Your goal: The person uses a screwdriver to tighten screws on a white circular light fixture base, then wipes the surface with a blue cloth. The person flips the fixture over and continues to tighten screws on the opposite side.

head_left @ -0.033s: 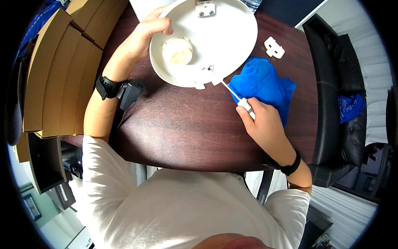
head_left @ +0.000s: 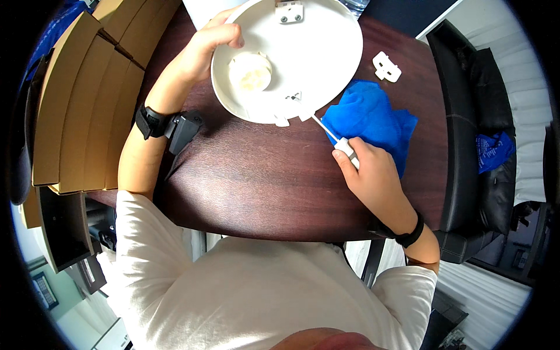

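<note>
A large white oval shell, hollow side up, is tilted at the far middle of the table. My left hand is closed on its left rim, thumb inside and the other fingers hidden behind. Inside the shell are a round cream socket and a small white block with two screws. My right hand is closed round the pale grey handle of a screwdriver. The thin shaft points up-left to the shell's near rim, by a small dark-marked spot inside; its tip is hard to make out.
A crumpled blue cloth lies on the dark wooden table, right of the shell. Beyond it is a small white plastic bracket. Cardboard boxes stand along the left, and a black sofa is on the right.
The screwdriver shaft shows less clearly inside the shell's rim than before. Both hands stay in nearly the same place.
</note>
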The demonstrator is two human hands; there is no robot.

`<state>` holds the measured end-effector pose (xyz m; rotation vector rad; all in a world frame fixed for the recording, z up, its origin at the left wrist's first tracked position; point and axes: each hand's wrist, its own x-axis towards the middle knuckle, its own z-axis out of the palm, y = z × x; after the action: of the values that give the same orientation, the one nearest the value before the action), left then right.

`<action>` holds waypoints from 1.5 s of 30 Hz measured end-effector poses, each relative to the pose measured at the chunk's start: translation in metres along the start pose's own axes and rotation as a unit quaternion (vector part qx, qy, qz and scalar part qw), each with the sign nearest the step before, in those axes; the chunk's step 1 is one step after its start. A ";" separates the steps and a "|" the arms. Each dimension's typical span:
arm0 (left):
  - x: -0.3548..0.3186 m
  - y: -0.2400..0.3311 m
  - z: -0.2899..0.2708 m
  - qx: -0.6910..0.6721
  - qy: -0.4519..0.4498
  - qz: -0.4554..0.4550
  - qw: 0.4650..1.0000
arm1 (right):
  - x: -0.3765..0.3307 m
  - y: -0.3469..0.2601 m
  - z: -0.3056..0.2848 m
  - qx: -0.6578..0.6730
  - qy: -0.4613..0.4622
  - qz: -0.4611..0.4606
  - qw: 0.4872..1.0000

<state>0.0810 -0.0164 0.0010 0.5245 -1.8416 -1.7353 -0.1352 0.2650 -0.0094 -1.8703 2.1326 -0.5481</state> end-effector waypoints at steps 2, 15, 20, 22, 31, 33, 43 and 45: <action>0.001 -0.010 -0.008 -0.013 0.046 -0.034 0.998 | 0.001 -0.002 -0.004 -0.022 -0.002 -0.010 1.000; 0.003 -0.028 -0.026 -0.069 0.039 -0.079 0.994 | -0.005 0.005 -0.014 -0.061 0.004 -0.048 0.997; 0.008 -0.059 -0.063 0.133 -0.036 0.124 0.983 | -0.008 0.006 -0.015 -0.056 0.018 -0.064 0.996; 0.007 -0.056 -0.059 0.118 -0.052 0.116 0.985 | -0.008 0.006 -0.015 -0.055 0.018 -0.065 0.996; 0.005 -0.047 -0.049 0.023 -0.004 0.056 0.998 | -0.010 0.004 -0.018 -0.093 0.030 -0.072 0.993; 0.005 -0.060 -0.066 0.023 -0.028 0.075 0.997 | -0.009 0.003 -0.018 -0.091 0.030 -0.073 0.993; 0.005 -0.041 -0.047 0.332 -0.077 0.326 0.882 | -0.010 -0.004 -0.022 -0.105 0.037 -0.073 0.991; 0.004 -0.040 -0.047 0.320 -0.081 0.319 0.889 | -0.010 -0.003 -0.022 -0.105 0.033 -0.072 0.991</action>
<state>0.1035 -0.0591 -0.0372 -0.0244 -2.3501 -0.7382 -0.1405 0.2769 0.0109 -2.1612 2.1825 -0.4328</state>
